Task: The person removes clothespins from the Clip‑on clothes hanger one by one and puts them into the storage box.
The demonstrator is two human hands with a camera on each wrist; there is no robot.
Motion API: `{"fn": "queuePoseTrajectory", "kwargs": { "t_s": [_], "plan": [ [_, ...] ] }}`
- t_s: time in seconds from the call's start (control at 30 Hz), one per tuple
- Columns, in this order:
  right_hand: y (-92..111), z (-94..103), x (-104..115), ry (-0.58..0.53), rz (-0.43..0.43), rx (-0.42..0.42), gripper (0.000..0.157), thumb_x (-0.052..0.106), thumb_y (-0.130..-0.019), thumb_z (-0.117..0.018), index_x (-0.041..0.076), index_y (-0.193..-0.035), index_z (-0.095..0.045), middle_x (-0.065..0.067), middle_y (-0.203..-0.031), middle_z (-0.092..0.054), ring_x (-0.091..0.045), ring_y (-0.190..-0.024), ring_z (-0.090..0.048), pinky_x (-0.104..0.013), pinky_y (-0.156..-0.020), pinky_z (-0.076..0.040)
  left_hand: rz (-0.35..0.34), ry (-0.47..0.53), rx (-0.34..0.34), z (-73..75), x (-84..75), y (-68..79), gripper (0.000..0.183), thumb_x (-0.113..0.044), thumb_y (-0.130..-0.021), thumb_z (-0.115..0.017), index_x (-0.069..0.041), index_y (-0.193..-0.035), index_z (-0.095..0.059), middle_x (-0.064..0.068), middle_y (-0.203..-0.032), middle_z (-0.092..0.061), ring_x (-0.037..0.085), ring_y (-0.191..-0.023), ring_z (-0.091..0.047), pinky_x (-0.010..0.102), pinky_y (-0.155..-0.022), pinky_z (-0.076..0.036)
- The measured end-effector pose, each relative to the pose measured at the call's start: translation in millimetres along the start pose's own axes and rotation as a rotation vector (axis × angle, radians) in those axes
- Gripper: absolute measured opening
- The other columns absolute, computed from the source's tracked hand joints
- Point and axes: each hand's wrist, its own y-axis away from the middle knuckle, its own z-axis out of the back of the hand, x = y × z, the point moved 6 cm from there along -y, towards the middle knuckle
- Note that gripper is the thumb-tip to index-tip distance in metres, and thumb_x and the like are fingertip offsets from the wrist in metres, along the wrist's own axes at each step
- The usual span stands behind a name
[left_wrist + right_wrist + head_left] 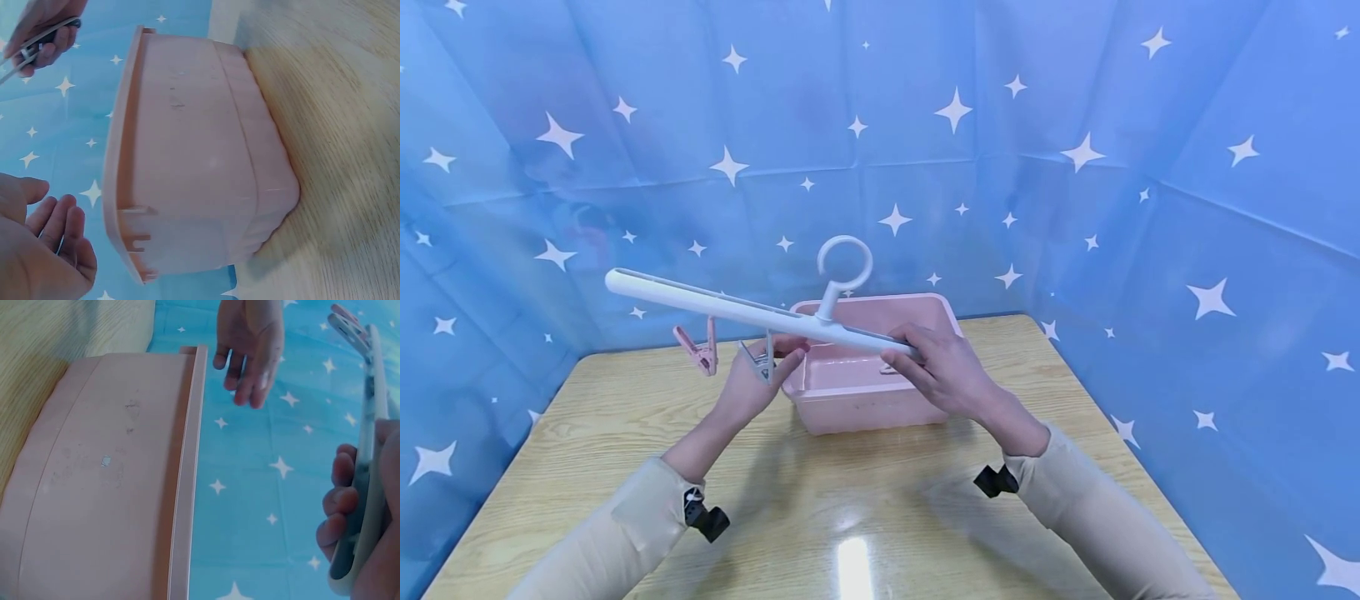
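Note:
My right hand [951, 375] grips one end of a white clothes hanger [722, 311] held up above the table, its round hook pointing upward. From the hanger's left half hang a pink clip [706, 357] and a grey-blue clip [765, 367]. Behind the grey-blue clip is my left hand [752, 387], partly hidden by it. In the left wrist view that left hand [44, 244] has loosely bent fingers and holds nothing. The right wrist view shows the right fingers [340, 500] wrapped round the slotted bar.
A pink plastic bin [872, 410] stands on the wooden table [820, 492] beneath the hanger. Something small shows inside it, near the right fingers. Blue cloth [895, 150] with white stars hangs behind and at both sides.

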Motion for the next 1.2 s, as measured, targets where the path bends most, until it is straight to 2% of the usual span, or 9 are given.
{"fn": "queuePoseTrajectory", "kwargs": {
  "t_s": [0.07,0.23,0.37,0.57,0.73,0.8,0.93,1.03,1.2],
  "plan": [
    [0,0.6,0,0.007,-0.004,0.003,0.012,0.029,-0.101,-0.061,0.020,-0.108,-0.063,0.011,-0.090,-0.068,-0.003,-0.060,-0.049,-0.024,-0.057,-0.041,-0.003,0.027,-0.008,4.6,-2.4,1.1,0.034,-0.033,-0.100,-0.062,-0.013,-0.127,-0.069,0.008,-0.116,-0.074,0.021,-0.110,-0.069,0.029,-0.087,-0.054],
    [1,1.8,-1,0.033,-0.017,0.011,0.024,0.040,-0.103,-0.053,0.020,-0.109,-0.064,0.009,-0.082,-0.060,-0.005,-0.059,-0.046,-0.024,-0.055,-0.039,0.041,0.201,0.000,14.0,-4.8,4.1,0.034,-0.023,-0.104,-0.054,-0.001,-0.130,-0.062,0.019,-0.122,-0.069,0.004,-0.102,-0.067,0.016,-0.088,-0.049],
    [2,1.5,-3,0.030,-0.022,0.017,0.032,0.047,-0.104,-0.047,0.021,-0.110,-0.064,0.009,-0.080,-0.058,-0.005,-0.059,-0.045,-0.024,-0.055,-0.039,0.087,0.286,-0.007,22.1,-5.3,7.6,0.036,-0.021,-0.106,-0.050,0.003,-0.132,-0.059,0.020,-0.123,-0.069,-0.002,-0.100,-0.067,0.015,-0.088,-0.050],
    [2,0.7,-5,-0.003,-0.058,0.031,0.034,0.048,-0.104,-0.047,0.019,-0.110,-0.064,0.008,-0.080,-0.061,-0.006,-0.061,-0.048,-0.025,-0.056,-0.041,0.106,0.315,-0.042,31.6,-7.8,11.3,0.042,-0.030,-0.106,-0.050,0.000,-0.133,-0.059,0.004,-0.116,-0.075,0.000,-0.099,-0.070,0.018,-0.085,-0.055],
    [2,0.7,-6,-0.009,-0.079,0.042,0.032,0.046,-0.104,-0.048,0.019,-0.112,-0.064,0.009,-0.090,-0.069,-0.007,-0.070,-0.056,-0.025,-0.062,-0.045,0.122,0.356,-0.047,32.2,-9.5,11.7,0.040,-0.025,-0.106,-0.049,0.003,-0.133,-0.060,-0.020,-0.098,-0.075,-0.002,-0.092,-0.069,0.020,-0.080,-0.058],
    [3,0.5,-7,0.000,-0.080,0.041,0.033,0.047,-0.104,-0.048,0.020,-0.113,-0.064,0.008,-0.091,-0.069,-0.006,-0.070,-0.056,-0.025,-0.062,-0.046,0.118,0.383,-0.046,31.5,-9.7,12.0,0.042,-0.026,-0.107,-0.049,0.005,-0.133,-0.060,-0.023,-0.095,-0.073,-0.001,-0.093,-0.069,0.020,-0.079,-0.058],
    [3,1.1,-9,0.022,-0.077,0.030,0.037,0.050,-0.104,-0.045,0.019,-0.113,-0.064,0.007,-0.089,-0.069,-0.006,-0.068,-0.054,-0.025,-0.061,-0.044,0.092,0.463,-0.048,31.5,-11.4,12.4,0.048,-0.031,-0.106,-0.048,0.008,-0.132,-0.058,-0.017,-0.098,-0.074,0.002,-0.093,-0.069,0.020,-0.077,-0.057],
    [3,1.8,-9,0.029,-0.075,0.021,0.038,0.050,-0.105,-0.044,0.018,-0.113,-0.065,0.007,-0.087,-0.068,-0.007,-0.066,-0.054,-0.026,-0.060,-0.044,0.076,0.532,-0.046,31.5,-13.2,12.7,0.043,-0.032,-0.106,-0.049,0.002,-0.128,-0.062,-0.013,-0.100,-0.074,0.004,-0.089,-0.068,0.020,-0.075,-0.057],
    [3,2.6,-12,0.029,-0.069,0.011,0.035,0.046,-0.105,-0.047,0.017,-0.113,-0.065,0.006,-0.081,-0.065,-0.007,-0.062,-0.051,-0.027,-0.059,-0.043,0.033,0.615,-0.045,30.1,-16.4,13.6,0.026,-0.031,-0.105,-0.050,-0.018,-0.113,-0.071,-0.012,-0.101,-0.073,0.005,-0.084,-0.067,0.022,-0.073,-0.057]
  ]
}}
